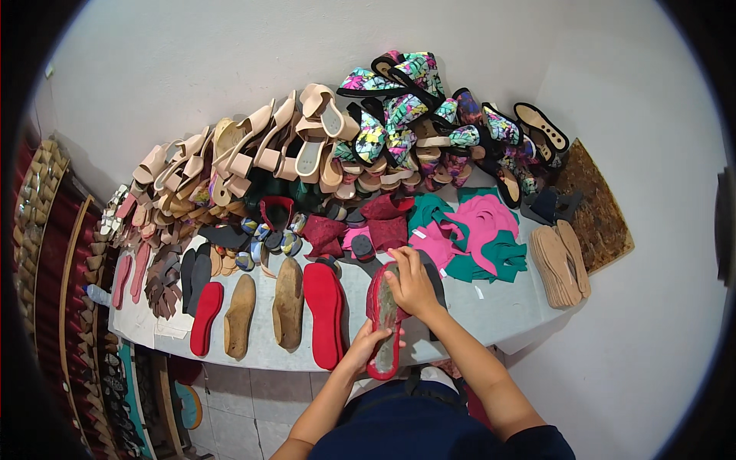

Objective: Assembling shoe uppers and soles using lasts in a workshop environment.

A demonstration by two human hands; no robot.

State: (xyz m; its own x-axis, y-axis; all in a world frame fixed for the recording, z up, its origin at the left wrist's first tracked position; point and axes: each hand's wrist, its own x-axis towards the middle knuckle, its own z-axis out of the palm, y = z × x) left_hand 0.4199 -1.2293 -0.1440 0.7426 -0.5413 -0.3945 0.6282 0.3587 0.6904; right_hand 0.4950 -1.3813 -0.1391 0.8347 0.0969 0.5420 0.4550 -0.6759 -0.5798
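In both hands, over the table's front edge, is a red slipper (383,364) with its rough grey-green underside turned up. My left hand (366,346) grips it near the lower end, thumb on the underside. My right hand (412,287) is wrapped over its upper right side, fingers bent across the underside. Part of the slipper is hidden by the hands. To the left lie a thick red pair of soles (324,316), two wooden shoe lasts (287,305) and a smaller red sole (205,319). A dark sole (435,285) shows partly behind my right forearm.
Finished sandals (318,138) and patterned slippers (406,115) are piled along the wall. Pink and green cut pieces (483,230) lie right of centre, beside stacked beige soles (556,268). A brown board (594,203) stands at the right; shelves of shoes (92,307) line the left.
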